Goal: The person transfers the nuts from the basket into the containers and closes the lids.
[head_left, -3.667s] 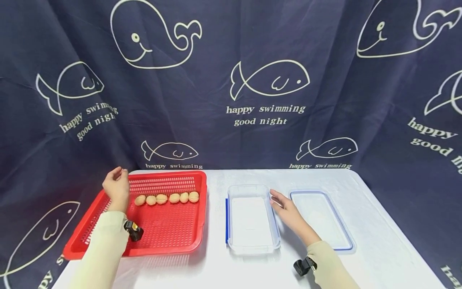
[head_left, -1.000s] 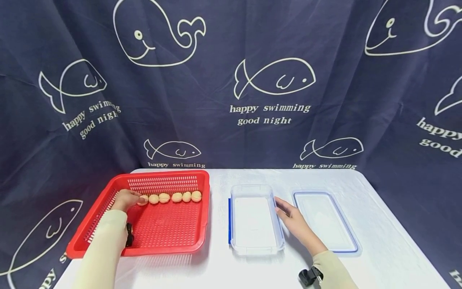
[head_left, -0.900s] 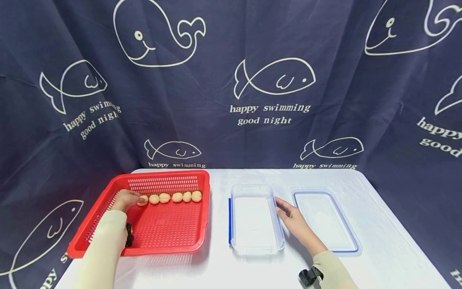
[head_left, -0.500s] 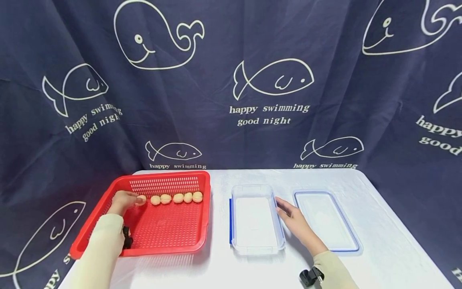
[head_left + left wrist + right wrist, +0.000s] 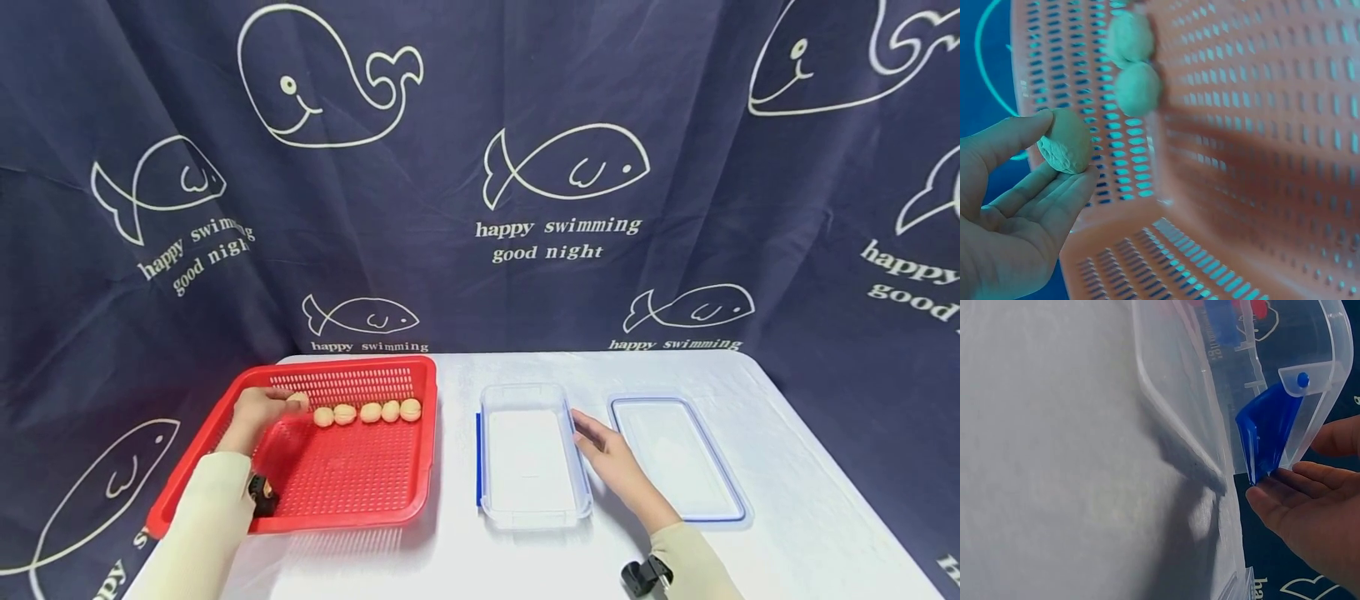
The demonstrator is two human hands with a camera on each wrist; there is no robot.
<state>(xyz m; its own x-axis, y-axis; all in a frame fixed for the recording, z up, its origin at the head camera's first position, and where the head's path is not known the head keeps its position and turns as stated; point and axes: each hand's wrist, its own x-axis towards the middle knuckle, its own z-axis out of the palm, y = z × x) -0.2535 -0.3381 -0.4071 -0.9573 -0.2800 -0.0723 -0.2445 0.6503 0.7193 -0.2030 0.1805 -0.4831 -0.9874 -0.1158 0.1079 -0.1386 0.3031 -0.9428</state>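
My left hand (image 5: 258, 411) pinches a walnut (image 5: 298, 402) between thumb and fingertips, above the back left of the red plastic basket (image 5: 337, 483). In the left wrist view the held walnut (image 5: 1067, 142) is clear of the basket floor. Several more walnuts (image 5: 371, 412) lie in a row to its right, along the basket's back wall. My right hand (image 5: 618, 471) is at the right side of a clear plastic food container (image 5: 534, 520), whose lid is off. In the right wrist view its fairly straight fingers touch a blue latch (image 5: 1270, 431) on the container's side.
The clear lid (image 5: 675, 458) with a blue seal lies flat on the table to the right of the container. A second blue latch (image 5: 478, 458) hangs on the container's left side. White cloth (image 5: 450, 567) covers the table, and a dark blue curtain (image 5: 450, 183) hangs behind it.
My left hand has come down into the basket, taken hold of the leftmost walnut and raised it slightly from the row. The right hand stays beside the container.
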